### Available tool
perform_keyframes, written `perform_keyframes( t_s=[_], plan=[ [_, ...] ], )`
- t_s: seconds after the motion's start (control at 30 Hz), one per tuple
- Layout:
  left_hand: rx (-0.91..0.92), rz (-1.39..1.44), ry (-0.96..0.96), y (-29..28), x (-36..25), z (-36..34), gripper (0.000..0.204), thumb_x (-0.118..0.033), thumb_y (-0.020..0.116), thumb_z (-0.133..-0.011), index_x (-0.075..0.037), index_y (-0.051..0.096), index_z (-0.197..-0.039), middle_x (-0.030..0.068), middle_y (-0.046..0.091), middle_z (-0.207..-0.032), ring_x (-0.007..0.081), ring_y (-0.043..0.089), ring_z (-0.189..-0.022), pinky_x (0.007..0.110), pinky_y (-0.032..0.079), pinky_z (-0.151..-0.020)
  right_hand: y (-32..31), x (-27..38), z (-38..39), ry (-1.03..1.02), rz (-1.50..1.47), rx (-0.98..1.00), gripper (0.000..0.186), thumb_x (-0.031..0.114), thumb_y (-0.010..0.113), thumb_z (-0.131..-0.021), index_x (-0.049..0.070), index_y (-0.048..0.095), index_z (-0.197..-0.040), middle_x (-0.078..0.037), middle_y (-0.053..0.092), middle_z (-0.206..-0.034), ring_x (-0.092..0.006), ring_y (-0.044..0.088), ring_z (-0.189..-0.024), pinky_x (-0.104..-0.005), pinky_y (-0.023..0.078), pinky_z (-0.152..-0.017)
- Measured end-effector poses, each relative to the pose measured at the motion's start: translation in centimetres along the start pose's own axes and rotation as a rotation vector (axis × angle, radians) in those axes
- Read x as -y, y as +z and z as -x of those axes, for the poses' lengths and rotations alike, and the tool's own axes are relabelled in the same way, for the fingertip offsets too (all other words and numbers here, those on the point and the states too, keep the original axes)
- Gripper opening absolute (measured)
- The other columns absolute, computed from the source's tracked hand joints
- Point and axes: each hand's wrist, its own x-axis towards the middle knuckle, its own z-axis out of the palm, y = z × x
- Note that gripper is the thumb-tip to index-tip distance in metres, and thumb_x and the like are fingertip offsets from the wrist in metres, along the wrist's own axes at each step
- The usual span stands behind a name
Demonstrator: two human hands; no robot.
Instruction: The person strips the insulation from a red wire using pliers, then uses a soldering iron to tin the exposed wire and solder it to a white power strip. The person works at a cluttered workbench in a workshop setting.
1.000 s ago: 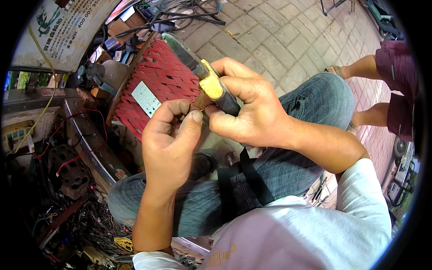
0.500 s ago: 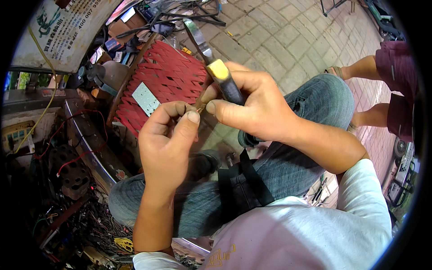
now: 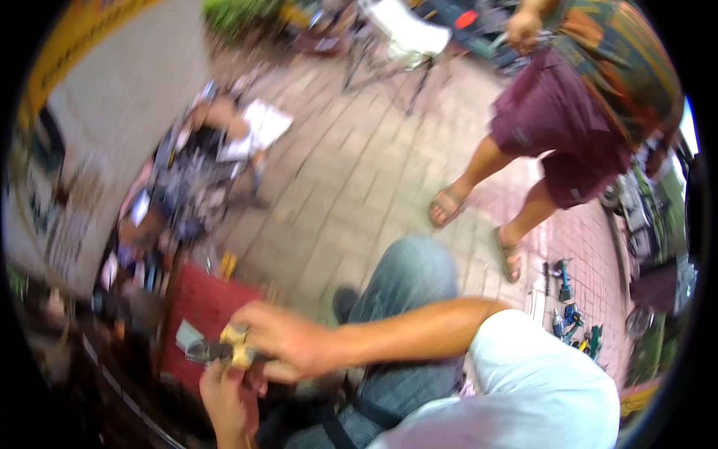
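Observation:
The picture is blurred by head motion. My right hand (image 3: 288, 346) is closed around a screwdriver with a yellow and black handle (image 3: 235, 350), low in the view over a red stool seat (image 3: 202, 314). My left hand (image 3: 228, 396) sits just below it, fingers pinched up against the tool's tip; whatever small thing it pinches is too blurred to make out. A small grey metal plate (image 3: 187, 335) lies on the red seat beside the tool. My jeans-clad knee (image 3: 407, 280) is to the right.
A person in maroon shorts and sandals (image 3: 538, 135) stands on the brick paving at upper right. Cluttered tools and parts (image 3: 187, 187) lie at left. Small power tools (image 3: 572, 322) lie on the ground at right. A white folding chair (image 3: 404, 34) stands far off.
My head has tilted up, so my hands have dropped to the bottom of the view and the standing person has come into sight. Both hands stay together on the screwdriver.

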Motion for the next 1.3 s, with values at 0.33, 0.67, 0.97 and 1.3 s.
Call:
perform_keyframes(
  t_s=[0.33, 0.67, 0.97, 1.3],
  plan=[
    [-0.03, -0.147, -0.026, 0.5, 0.7, -0.2, 0.006, -0.003, 0.052, -0.091, -0.001, 0.056, -0.096, 0.0023, 0.058, -0.084, 0.0099, 0.053, -0.069, 0.022, 0.045, -0.061, 0.6, -0.1, 1.9, 0.329, -0.176, 0.08, 0.029, 0.008, 0.057, -0.083, -0.004, 0.052, -0.109, -0.018, 0.047, -0.117, -0.0337, 0.05, -0.109, -0.0386, 0.041, -0.091],
    [-0.035, -0.468, 0.095, 0.6, -1.2, 0.1, 0.015, -0.015, 0.057, -0.091, -0.001, 0.06, -0.092, 0.0015, 0.058, -0.081, 0.0099, 0.051, -0.072, 0.024, 0.044, -0.067, 0.6, -0.6, 0.8, 0.493, -0.252, 0.068, 0.021, 0.016, 0.054, -0.089, -0.004, 0.052, -0.093, -0.013, 0.052, -0.096, -0.0246, 0.053, -0.088, -0.0341, 0.043, -0.08],
    [-0.119, -0.293, 0.084, -0.3, -1.2, -1.5, 0.005, -0.007, 0.06, -0.087, -0.003, 0.058, -0.09, 0.0015, 0.057, -0.081, 0.0103, 0.052, -0.073, 0.023, 0.045, -0.066, 1.2, -2.3, -0.4, 0.691, -0.323, 0.19, 0.023, 0.02, 0.052, -0.09, -0.002, 0.052, -0.1, -0.013, 0.055, -0.1, -0.023, 0.054, -0.092, -0.0332, 0.043, -0.084],
    [-0.137, -0.348, 0.043, -3.7, 1.0, -2.8, 0.009, -0.009, 0.058, -0.089, 0.0, 0.059, -0.09, 0.0033, 0.058, -0.079, 0.0098, 0.053, -0.068, 0.023, 0.045, -0.06, 1.9, -0.6, -2.2, 0.756, -0.331, 0.08, 0.029, 0.025, 0.06, -0.083, 0.002, 0.058, -0.101, -0.006, 0.062, -0.084, -0.0122, 0.055, -0.078, -0.0321, 0.048, -0.069]
  ],
)
